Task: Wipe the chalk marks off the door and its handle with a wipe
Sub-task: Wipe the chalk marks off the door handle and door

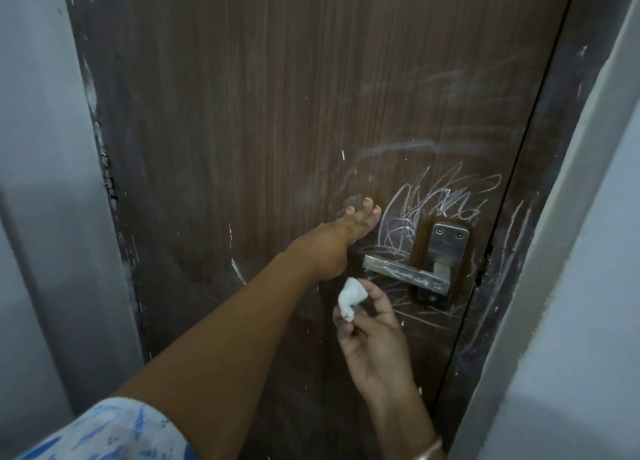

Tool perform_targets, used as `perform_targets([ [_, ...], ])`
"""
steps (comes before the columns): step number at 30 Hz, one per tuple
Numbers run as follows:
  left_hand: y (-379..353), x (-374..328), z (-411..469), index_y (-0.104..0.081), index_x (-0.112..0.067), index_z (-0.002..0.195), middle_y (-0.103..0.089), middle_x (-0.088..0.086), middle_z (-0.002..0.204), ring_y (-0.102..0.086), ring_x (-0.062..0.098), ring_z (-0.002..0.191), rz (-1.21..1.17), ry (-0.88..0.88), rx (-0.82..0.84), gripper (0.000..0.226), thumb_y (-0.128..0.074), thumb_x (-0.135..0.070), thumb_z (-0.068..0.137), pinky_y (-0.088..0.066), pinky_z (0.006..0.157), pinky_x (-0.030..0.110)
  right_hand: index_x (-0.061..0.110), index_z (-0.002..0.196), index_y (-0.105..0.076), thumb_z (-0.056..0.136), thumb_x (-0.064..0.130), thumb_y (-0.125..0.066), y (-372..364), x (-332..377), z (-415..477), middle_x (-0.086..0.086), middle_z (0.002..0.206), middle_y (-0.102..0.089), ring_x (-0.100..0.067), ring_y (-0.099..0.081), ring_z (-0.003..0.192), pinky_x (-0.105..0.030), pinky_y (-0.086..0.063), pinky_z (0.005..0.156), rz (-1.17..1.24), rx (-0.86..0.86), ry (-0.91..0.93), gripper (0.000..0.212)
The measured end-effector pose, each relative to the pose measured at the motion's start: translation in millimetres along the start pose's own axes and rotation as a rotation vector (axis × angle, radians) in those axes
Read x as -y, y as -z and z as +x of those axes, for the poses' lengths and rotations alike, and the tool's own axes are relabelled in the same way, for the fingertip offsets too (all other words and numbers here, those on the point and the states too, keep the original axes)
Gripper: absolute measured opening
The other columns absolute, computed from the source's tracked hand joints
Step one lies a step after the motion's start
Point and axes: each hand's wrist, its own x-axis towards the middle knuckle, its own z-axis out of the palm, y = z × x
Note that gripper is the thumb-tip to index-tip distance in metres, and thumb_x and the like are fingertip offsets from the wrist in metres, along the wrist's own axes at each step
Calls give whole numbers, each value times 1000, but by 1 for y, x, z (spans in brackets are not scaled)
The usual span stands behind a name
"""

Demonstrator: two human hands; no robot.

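A dark brown wood-grain door (277, 113) fills the view, with grey wall (34, 147) on the left and the door frame (519, 251) on the right. White chalk marks (443, 199) scrawl over the door above and around the silver handle (405, 274), and streaks lie on the lever too. The left hand (343, 237) presses flat on the door with straight fingers, just left of the scribbles and above the lever's free end. The right hand (370, 331) pinches a crumpled white wipe (350, 298) between thumb and fingertips, just below the lever's free end and under the left wrist. The wipe is near the handle but not touching it.
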Motion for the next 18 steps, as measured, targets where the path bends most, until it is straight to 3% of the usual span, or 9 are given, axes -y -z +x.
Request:
perform_targets([
  [3, -1, 1, 2, 4, -32, 148, 17, -13, 156, 9, 12, 144, 7, 4, -3, 105, -39, 25, 72, -16, 118, 45, 12, 70, -68, 80, -21, -43, -3, 21, -29, -5, 77, -69, -13, -63, 67, -15, -48, 49, -290, 64, 221, 43],
  [5, -2, 1, 3, 4, -32, 148, 16, -12, 156, 9, 12, 144, 10, 9, -9, 105, -40, 25, 71, -15, 118, 45, 13, 67, -72, 79, -17, -50, -4, 47, -42, -1, 77, -72, -11, -67, 71, -18, -52, 58, -483, 24, 418, 39],
  [8, -3, -1, 2, 5, -33, 148, 16, -14, 156, 10, 11, 144, 5, 17, -15, 106, -41, 25, 71, -14, 118, 46, 19, 82, -69, 78, 10, -68, 3, 87, -47, 5, 83, -68, -8, -64, 71, -20, -49, 60, -1155, -170, 827, 9],
  [10, -2, -2, 0, 4, -33, 148, 17, -14, 156, 11, 11, 144, -8, 18, -15, 105, -40, 25, 72, -13, 119, 45, 15, 85, -64, 78, 16, -70, 11, 104, -38, 1, 81, -63, -13, -56, 68, -19, -40, 55, -1590, -317, 985, 9],
  [13, -2, -4, -2, 4, -31, 148, 17, -13, 156, 12, 11, 144, -27, 11, -22, 104, -38, 25, 72, -12, 119, 46, 12, 88, -65, 82, 3, -62, 10, 112, -25, -9, 75, -64, -22, -52, 68, -24, -35, 56, -1853, -356, 962, 11],
  [18, 0, -5, -2, 4, -31, 148, 16, -12, 156, 11, 12, 144, -30, 9, -23, 104, -39, 26, 72, -13, 119, 46, 10, 93, -69, 77, -9, -57, 1, 111, -22, -15, 79, -60, -22, -44, 67, -25, -33, 58, -2040, -382, 887, 28],
])
